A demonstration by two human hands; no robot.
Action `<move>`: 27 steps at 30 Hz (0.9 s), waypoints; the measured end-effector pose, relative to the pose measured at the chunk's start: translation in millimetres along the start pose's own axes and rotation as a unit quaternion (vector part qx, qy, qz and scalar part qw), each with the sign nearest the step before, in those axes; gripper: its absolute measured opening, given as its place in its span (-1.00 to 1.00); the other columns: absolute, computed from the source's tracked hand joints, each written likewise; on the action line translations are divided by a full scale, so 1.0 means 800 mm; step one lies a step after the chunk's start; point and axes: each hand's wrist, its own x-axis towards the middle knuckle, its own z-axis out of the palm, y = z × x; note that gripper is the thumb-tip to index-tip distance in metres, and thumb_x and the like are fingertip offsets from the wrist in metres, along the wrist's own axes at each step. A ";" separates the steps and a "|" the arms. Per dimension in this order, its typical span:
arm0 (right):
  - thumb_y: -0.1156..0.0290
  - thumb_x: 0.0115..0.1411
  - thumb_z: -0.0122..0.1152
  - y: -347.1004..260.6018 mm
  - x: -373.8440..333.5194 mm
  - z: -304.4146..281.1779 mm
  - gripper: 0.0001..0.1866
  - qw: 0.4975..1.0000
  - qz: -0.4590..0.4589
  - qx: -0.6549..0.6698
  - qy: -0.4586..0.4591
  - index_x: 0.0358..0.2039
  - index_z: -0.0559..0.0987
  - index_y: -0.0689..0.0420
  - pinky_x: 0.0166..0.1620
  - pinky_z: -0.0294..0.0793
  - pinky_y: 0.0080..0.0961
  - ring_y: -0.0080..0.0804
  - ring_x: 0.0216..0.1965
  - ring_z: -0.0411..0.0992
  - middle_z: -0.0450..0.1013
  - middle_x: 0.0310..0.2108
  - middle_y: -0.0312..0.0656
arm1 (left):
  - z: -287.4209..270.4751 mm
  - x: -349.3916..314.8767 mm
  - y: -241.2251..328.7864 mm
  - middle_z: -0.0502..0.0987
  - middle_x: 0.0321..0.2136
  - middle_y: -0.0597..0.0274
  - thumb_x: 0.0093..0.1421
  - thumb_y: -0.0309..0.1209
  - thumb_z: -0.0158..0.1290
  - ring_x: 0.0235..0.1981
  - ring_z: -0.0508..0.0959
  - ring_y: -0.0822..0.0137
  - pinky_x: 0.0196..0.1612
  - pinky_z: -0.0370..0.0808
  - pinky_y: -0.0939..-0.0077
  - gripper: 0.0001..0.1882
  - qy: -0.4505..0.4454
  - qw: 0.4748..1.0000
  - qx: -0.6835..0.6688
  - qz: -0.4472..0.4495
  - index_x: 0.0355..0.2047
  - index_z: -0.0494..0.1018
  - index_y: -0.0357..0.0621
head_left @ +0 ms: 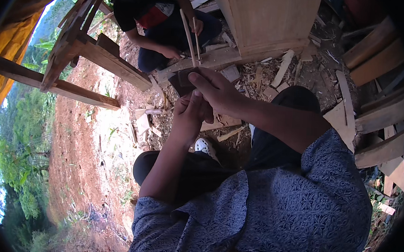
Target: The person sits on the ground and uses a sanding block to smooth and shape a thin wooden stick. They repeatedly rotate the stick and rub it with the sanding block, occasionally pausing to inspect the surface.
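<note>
A dark brown, flat piece that looks like a folded sheet of sandpaper (182, 79) is held in front of me, over the littered ground. My right hand (216, 90) pinches its right side, thumb lying on top. Just below, my left hand (191, 109) is closed at its lower edge, with the thumb pointing up. The two hands touch each other, and the fingers under the sheet are hidden.
Ahead, another person (146, 17) sits with two thin pale wooden sticks (188, 33). A large wooden panel (268, 20) stands on a beam at the back. Wood offcuts (286, 66) and shavings cover the ground. Timber (385, 110) is stacked right; a wooden frame (108, 63) stands left.
</note>
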 end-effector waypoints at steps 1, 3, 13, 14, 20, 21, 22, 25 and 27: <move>0.04 0.43 -0.07 -0.011 0.002 0.004 -0.52 0.999 -0.019 0.022 0.018 0.06 0.47 0.20 -0.07 0.39 -0.53 -0.59 -0.17 0.45 0.55 -0.16 -0.22 | -0.008 0.000 -0.002 0.28 -0.71 0.36 0.48 -0.19 -0.25 -0.68 0.37 0.44 -0.52 0.38 0.56 -0.62 -0.001 0.999 -0.036 0.010 -0.31 0.40 -0.22; 0.06 0.44 -0.10 -0.030 0.013 -0.013 -0.53 0.995 -0.069 0.050 0.045 0.04 0.48 0.21 0.00 0.37 -0.52 -0.61 -0.09 0.42 0.56 -0.19 -0.17 | -0.008 0.001 0.005 0.16 -0.72 0.42 0.49 -0.17 -0.27 -0.67 0.29 0.44 -0.50 0.35 0.53 -0.63 -0.016 0.995 -0.102 0.003 -0.35 0.35 -0.14; -0.08 0.40 -0.08 -0.032 0.008 -0.016 -0.46 0.995 0.009 0.059 0.079 0.07 0.47 0.14 0.00 0.34 -0.48 -0.57 -0.13 0.40 0.50 -0.13 -0.28 | 0.008 0.003 -0.005 0.26 -0.69 0.40 0.48 -0.17 -0.29 -0.64 0.33 0.47 -0.50 0.33 0.50 -0.65 0.002 0.999 0.041 0.032 -0.31 0.34 -0.13; -0.07 0.41 -0.08 -0.030 0.011 -0.018 -0.47 0.994 -0.001 0.068 0.085 0.06 0.48 0.14 0.00 0.34 -0.49 -0.57 -0.14 0.40 0.51 -0.14 -0.27 | 0.006 0.003 -0.006 0.28 -0.68 0.40 0.48 -0.20 -0.26 -0.64 0.33 0.51 -0.51 0.32 0.55 -0.67 0.009 0.996 0.082 0.041 -0.30 0.35 -0.15; -0.03 0.41 -0.08 -0.025 0.026 -0.036 -0.48 0.992 -0.053 0.089 0.065 0.04 0.50 0.18 -0.05 0.37 -0.51 -0.54 -0.14 0.47 0.56 -0.19 -0.23 | 0.002 0.003 -0.003 0.31 -0.67 0.44 0.46 -0.30 -0.16 -0.67 0.31 0.64 -0.55 0.27 0.67 -0.74 0.054 0.974 0.207 0.079 -0.28 0.40 -0.21; -0.03 0.41 -0.07 -0.025 0.032 -0.042 -0.48 0.991 -0.076 0.097 0.054 0.04 0.50 0.19 -0.07 0.39 -0.52 -0.53 -0.16 0.50 0.57 -0.21 -0.23 | 0.002 0.003 0.000 0.31 -0.68 0.44 0.45 -0.30 -0.16 -0.67 0.31 0.64 -0.56 0.27 0.67 -0.74 0.060 0.975 0.200 0.080 -0.28 0.41 -0.21; -0.02 0.41 -0.07 -0.024 0.032 -0.043 -0.48 0.990 -0.072 0.099 0.064 0.04 0.50 0.19 -0.08 0.37 -0.54 -0.55 -0.15 0.49 0.58 -0.20 -0.22 | 0.006 0.009 0.003 0.31 -0.68 0.44 0.45 -0.30 -0.15 -0.68 0.31 0.64 -0.56 0.27 0.67 -0.74 0.065 0.976 0.192 0.084 -0.29 0.41 -0.21; -0.03 0.40 -0.06 -0.026 0.037 -0.053 -0.49 0.985 -0.065 0.098 0.122 0.04 0.51 0.17 -0.06 0.34 -0.53 -0.53 -0.14 0.49 0.59 -0.19 -0.21 | 0.007 0.009 -0.004 0.32 -0.68 0.44 0.44 -0.30 -0.13 -0.68 0.31 0.64 -0.57 0.27 0.68 -0.74 0.067 0.976 0.196 0.067 -0.28 0.43 -0.22; -0.05 0.40 -0.08 -0.035 0.047 -0.082 -0.48 0.974 -0.062 0.083 0.203 0.05 0.51 0.15 0.01 0.33 -0.45 -0.47 -0.11 0.52 0.58 -0.19 -0.22 | 0.008 0.003 -0.008 0.33 -0.68 0.44 0.44 -0.30 -0.11 -0.68 0.32 0.64 -0.57 0.28 0.68 -0.75 0.061 0.975 0.208 0.056 -0.27 0.43 -0.22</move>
